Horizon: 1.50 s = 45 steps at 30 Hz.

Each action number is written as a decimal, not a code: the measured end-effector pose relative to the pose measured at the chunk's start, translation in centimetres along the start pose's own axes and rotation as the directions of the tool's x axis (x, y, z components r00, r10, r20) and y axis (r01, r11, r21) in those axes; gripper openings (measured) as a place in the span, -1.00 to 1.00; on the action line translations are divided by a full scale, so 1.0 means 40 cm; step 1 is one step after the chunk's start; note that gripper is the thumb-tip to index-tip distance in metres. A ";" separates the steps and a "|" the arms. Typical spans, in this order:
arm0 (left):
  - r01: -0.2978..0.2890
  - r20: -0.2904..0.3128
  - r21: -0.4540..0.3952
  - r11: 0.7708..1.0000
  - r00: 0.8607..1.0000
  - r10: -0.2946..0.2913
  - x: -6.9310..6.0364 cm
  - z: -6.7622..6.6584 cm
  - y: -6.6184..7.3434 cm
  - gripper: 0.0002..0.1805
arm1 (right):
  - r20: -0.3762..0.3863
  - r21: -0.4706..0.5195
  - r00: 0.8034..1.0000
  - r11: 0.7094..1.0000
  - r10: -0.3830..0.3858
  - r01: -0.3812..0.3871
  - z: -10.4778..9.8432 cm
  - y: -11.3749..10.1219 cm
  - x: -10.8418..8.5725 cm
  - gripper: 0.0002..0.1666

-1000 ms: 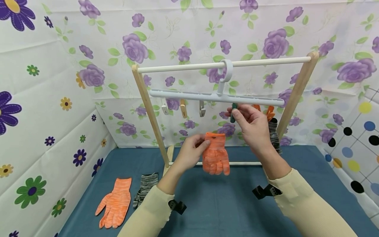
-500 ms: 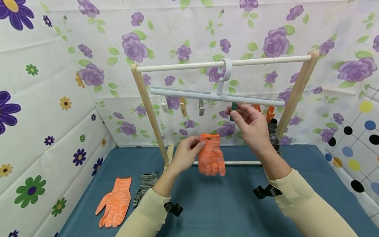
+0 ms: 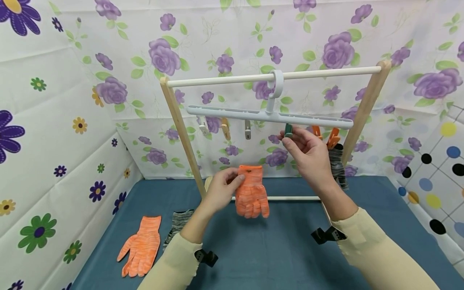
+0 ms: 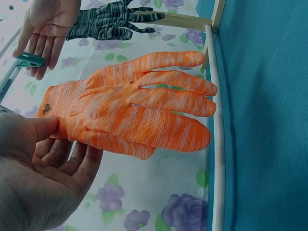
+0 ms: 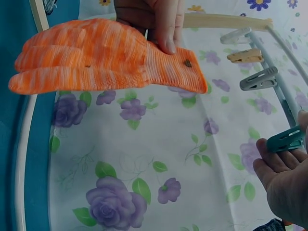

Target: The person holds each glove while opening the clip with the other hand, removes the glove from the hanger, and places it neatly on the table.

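Observation:
In the head view my left hand pinches an orange knit glove at the cuff. The glove hangs fingers down, with a small dark mark near its cuff edge. My right hand pinches a green clothespin beneath the pale grey hanger. In the right wrist view this green clothespin lies between thumb and fingers, apart from the glove. To its left, white, tan and grey clothespins hang from the hanger.
The hanger hooks over the white rod of a wooden rack. Orange clothespins hold a grey-black striped glove at the hanger's right. Another orange glove and a striped one lie on the blue cloth.
My left hand has moved left and slightly down with the orange glove, away from the green clothespin. My right hand stays on that clothespin, and the hanger has shifted slightly right.

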<state>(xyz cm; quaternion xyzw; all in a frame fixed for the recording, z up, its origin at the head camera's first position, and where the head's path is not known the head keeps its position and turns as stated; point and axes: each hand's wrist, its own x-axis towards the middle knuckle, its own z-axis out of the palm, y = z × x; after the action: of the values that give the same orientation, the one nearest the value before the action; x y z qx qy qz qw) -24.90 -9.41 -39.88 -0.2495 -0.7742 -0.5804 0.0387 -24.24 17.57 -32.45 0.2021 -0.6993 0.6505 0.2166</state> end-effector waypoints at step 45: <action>0.198 -0.095 0.043 0.979 0.977 -0.193 -0.085 -0.076 -0.015 -0.76 | 0.046 -0.406 0.998 0.914 0.046 -0.023 -0.048 0.063 -0.127 -0.25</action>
<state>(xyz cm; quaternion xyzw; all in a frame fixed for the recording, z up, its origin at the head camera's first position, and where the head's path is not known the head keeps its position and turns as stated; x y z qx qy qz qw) -22.91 -13.46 -40.62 -0.1445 -0.8074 -0.5716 0.0228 -21.38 19.69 -37.29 0.1580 -0.8280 0.4895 0.2233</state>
